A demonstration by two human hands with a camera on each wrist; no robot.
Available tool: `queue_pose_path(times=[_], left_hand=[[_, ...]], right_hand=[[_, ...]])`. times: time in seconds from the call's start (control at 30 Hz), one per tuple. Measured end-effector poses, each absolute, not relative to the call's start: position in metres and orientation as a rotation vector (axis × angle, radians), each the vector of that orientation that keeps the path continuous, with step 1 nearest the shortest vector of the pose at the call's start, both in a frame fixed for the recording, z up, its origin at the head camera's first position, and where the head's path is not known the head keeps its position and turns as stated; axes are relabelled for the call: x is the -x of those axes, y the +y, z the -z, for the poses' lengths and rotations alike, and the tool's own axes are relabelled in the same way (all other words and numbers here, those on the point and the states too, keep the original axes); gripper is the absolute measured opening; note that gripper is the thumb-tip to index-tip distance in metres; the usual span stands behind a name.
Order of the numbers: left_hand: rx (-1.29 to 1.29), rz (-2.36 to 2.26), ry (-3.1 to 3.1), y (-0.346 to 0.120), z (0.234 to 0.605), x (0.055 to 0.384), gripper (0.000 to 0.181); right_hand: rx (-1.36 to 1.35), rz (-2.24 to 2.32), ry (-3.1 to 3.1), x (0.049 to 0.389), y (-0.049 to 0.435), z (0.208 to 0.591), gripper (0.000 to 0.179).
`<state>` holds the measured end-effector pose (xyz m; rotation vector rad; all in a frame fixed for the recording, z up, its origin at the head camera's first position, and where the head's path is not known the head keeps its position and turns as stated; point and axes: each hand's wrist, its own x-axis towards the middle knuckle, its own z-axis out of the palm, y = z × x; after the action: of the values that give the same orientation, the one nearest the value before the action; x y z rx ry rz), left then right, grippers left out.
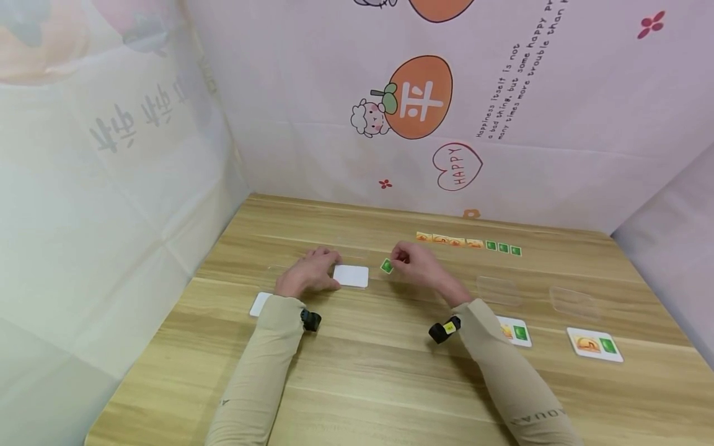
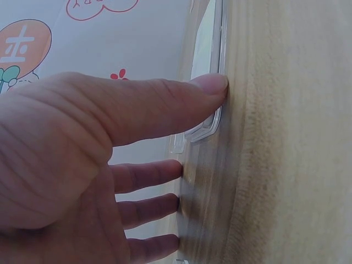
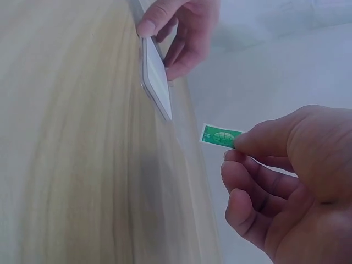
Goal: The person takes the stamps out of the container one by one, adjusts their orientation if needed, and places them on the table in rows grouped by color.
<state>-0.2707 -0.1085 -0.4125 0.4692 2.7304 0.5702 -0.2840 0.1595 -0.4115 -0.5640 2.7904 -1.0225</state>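
Your right hand pinches a small green sticker between thumb and finger, its free corner sticking out toward your left. The sticker is just right of a blank white card, not touching it. Your left hand is spread at the card's left end, thumb touching its near edge; whether the index finger bears on it too, you cannot tell. Both hands work over a wooden surface. Behind your right hand runs a row of orange stickers and green stickers. At far right lies a finished card, orange at left, green at right.

You seem to be at the placing step, with the sticker not yet on. Going by that finished card, the next move calls for steadying the blank one, squaring the sticker and pressing it onto the right half.
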Motion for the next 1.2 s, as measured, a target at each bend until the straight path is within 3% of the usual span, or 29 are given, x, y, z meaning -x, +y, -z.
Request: queue_pose_path(times=[0.97, 1.2], left_hand=[[-0.468, -0.567, 2.732, -0.108, 0.415, 0.273, 0.051], [-0.465, -0.565, 2.733, -0.109, 0.415, 0.273, 0.051]], right_hand=[[0.646, 0.906, 2.914, 0.286, 0.198, 0.395, 0.009], [0.559, 0.887, 2.926, 0.286, 0.209, 0.392, 0.01]])
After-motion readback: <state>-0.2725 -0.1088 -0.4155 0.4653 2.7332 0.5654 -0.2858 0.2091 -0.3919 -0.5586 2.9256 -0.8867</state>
